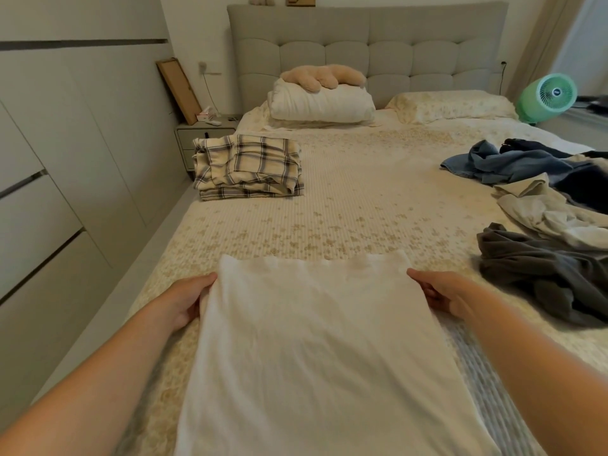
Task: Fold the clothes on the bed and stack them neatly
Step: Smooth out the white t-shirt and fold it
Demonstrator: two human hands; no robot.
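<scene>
- A plain white cotton garment [316,340] lies flat on the cream floral-patterned bed [362,199], near the foot.
- The left hand [187,301] pinches its left edge; the right hand [442,296] pinches its right edge.
- Folded cream plaid clothes [248,167] sit stacked at the bed's left side.
- Unfolded blue denim [506,162], beige [539,209] and dark grey clothes [543,274] lie at the right.

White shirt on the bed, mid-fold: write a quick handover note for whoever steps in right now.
Left hand grips the left edge of the white cotton shirt; right hand grips its right edge. The shirt lies flat on the floral beige bedspread, sides apparently folded in.
Done: a folded cream plaid stack sits far left.
Left: finish this shirt, then fold the blue denim garment, beige garment and dark grey garment heaped on the right, and stack everything.
</scene>
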